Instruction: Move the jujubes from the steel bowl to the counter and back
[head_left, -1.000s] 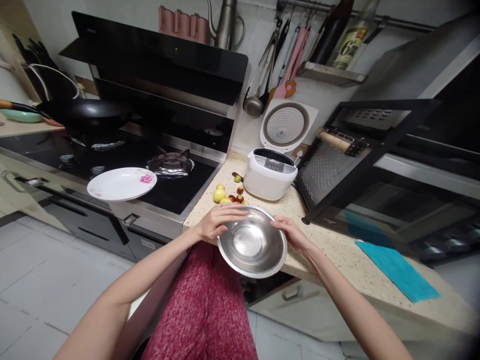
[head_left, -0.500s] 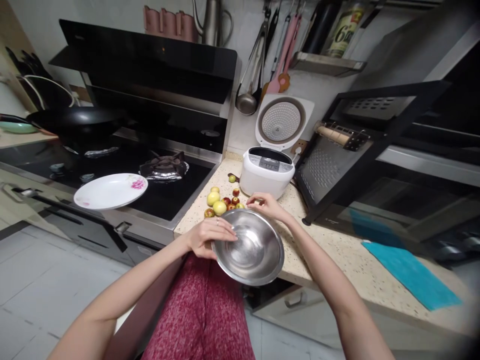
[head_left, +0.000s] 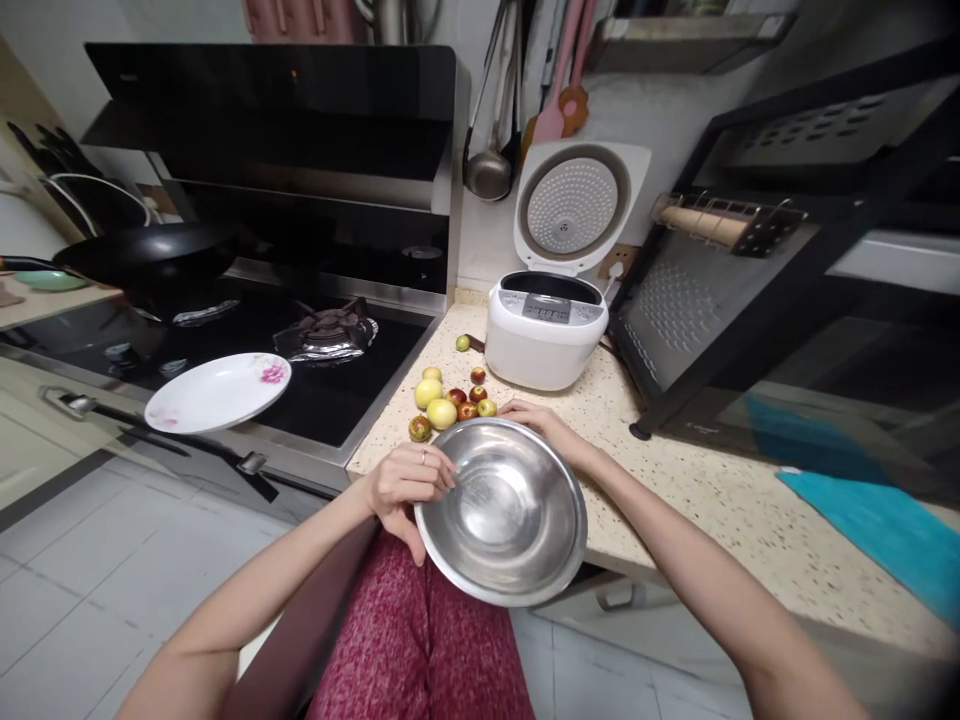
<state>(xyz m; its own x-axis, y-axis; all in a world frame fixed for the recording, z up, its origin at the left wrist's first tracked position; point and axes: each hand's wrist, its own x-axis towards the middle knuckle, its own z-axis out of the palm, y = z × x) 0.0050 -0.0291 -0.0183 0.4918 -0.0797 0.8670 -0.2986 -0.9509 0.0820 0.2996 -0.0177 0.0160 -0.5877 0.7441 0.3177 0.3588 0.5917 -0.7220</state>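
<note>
Head view: one round, shiny metal bowl (head_left: 502, 520), tilted, was at the edge of the speckled beige counter (head_left: 720, 500); your left hand (head_left: 411, 483) clasped its near-left rim. Your right hand (head_left: 544, 430) lay at the far rim, partly hidden, its grip impossible to tell. Beyond the bowl sat small round fruits (head_left: 442, 414), yellow-green and red-brown, near one open white plastic rice cooker (head_left: 544, 348).

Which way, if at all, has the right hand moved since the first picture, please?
Yes, the right hand has moved left, judged against the rice cooker.
</note>
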